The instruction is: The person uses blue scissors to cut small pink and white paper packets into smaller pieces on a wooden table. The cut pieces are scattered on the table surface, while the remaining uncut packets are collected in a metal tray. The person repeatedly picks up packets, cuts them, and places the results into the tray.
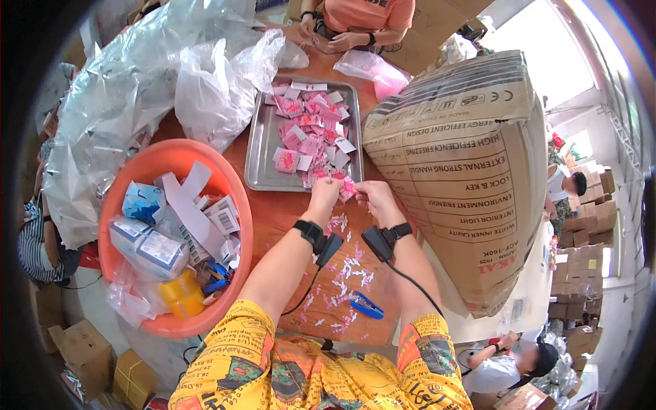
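Observation:
My left hand [325, 194] and my right hand [375, 197] meet at the near edge of a metal tray [255, 147]. Between them is a small pink printed card [348, 188], pinched by the fingers of both hands. Inside the tray lies a heap of similar pink and white cards [316, 128], some face up and some showing white backs. Small pink and white paper scraps [350, 270] are strewn over the brown table below my hands. A blue stapler-like tool [367, 305] lies near the table's front edge.
An orange basin [109, 232] with boxes, papers and yellow tape rolls stands at left. Clear plastic bags [212, 96] pile up behind it. A large carton [458, 184] rises close on the right. Across the table, a person in an orange shirt [365, 14] works with both hands.

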### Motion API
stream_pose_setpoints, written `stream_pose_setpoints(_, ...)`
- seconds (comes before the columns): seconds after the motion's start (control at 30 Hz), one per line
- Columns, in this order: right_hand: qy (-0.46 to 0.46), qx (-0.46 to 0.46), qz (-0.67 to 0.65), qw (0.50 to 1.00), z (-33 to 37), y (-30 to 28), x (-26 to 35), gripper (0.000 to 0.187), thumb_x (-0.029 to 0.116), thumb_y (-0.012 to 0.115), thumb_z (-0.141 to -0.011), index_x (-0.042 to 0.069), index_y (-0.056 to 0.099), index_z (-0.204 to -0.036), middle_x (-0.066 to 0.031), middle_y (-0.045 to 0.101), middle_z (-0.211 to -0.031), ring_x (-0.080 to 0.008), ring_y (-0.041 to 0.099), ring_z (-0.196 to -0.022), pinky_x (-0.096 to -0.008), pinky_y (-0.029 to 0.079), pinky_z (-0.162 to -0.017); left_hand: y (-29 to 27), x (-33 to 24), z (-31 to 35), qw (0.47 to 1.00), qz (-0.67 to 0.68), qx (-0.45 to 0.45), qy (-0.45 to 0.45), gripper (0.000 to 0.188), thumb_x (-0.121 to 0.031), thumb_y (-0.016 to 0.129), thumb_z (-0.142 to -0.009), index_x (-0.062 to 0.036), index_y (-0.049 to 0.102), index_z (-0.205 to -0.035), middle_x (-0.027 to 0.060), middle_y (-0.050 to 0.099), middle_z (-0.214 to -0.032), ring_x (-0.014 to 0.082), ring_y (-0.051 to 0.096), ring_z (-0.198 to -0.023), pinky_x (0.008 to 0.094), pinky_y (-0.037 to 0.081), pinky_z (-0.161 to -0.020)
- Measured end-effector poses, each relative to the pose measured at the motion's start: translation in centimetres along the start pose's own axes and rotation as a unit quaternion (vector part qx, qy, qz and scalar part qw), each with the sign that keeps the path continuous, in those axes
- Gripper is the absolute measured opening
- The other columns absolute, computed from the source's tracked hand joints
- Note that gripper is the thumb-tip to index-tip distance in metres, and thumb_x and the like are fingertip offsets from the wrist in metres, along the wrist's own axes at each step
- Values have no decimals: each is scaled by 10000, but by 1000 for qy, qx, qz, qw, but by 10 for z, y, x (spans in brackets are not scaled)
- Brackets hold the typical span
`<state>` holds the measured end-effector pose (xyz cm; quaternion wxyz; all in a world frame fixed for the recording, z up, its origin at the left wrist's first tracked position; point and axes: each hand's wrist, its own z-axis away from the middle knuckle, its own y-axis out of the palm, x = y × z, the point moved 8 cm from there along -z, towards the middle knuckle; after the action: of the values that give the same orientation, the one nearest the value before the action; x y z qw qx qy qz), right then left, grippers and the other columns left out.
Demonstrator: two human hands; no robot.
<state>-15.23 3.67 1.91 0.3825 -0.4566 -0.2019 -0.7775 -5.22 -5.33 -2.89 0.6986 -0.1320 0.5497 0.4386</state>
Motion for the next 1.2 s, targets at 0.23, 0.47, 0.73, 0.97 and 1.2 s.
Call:
stream_pose_setpoints(0.23, -138, 0, 71, 988, 74, -22, 25, 87, 88, 618, -800, 3, 630, -811, -28, 616, -688, -77, 549, -540, -206, 438, -489, 44, -28, 91, 979, 38, 198, -18, 242, -222, 458, -910, -20, 591, -908, 36, 615, -797, 107, 569, -654, 240, 454, -589)
stream_pose_setpoints(0.47, -143, 29, 22, 989, 151, -44, 14, 105, 81, 619, -801, -15, 629, -842, -36, 615, -700, -77, 549, -561, -210, 447, -515, 63, -31, 158, 976, -18, 206, 71, 178, -162, 508, -895, -2, 585, -891, 74, 624, -820, 136, 617, -691, 249, 490, -576)
stream_pose_setpoints(0.73, -244, 9, 74, 967, 220, -50, -23, 63, 47, 597, -802, -7, 622, -825, -21, 608, -702, -59, 545, -606, -207, 446, -544, 74, -25, 219, 976, -12, 203, 74, 134, -75, 566, -841, 28, 544, -925, 71, 614, -844, 107, 589, -743, 239, 486, -640)
stream_pose_setpoints(0.97, -270, 7, 51, 961, 256, -47, -47, 96, 60, 579, -825, -7, 616, -884, -15, 613, -747, -57, 553, -645, -209, 451, -572, 72, 9, 252, 982, -17, 179, 55, 93, -54, 527, -854, 2, 525, -927, 68, 611, -774, 133, 615, -657, 233, 496, -592)
stream_pose_setpoints(1.2, -302, -9, 536, 789, 257, -59, -125, 544, 377, 715, -657, 48, 533, -1049, -141, 548, -1001, -292, 529, -989, -428, 460, -770, 24, 27, 259, 992, -3, 122, 28, 47, -51, 530, -850, -28, 528, -891, 51, 600, -762, 130, 594, -644, 269, 507, -538)
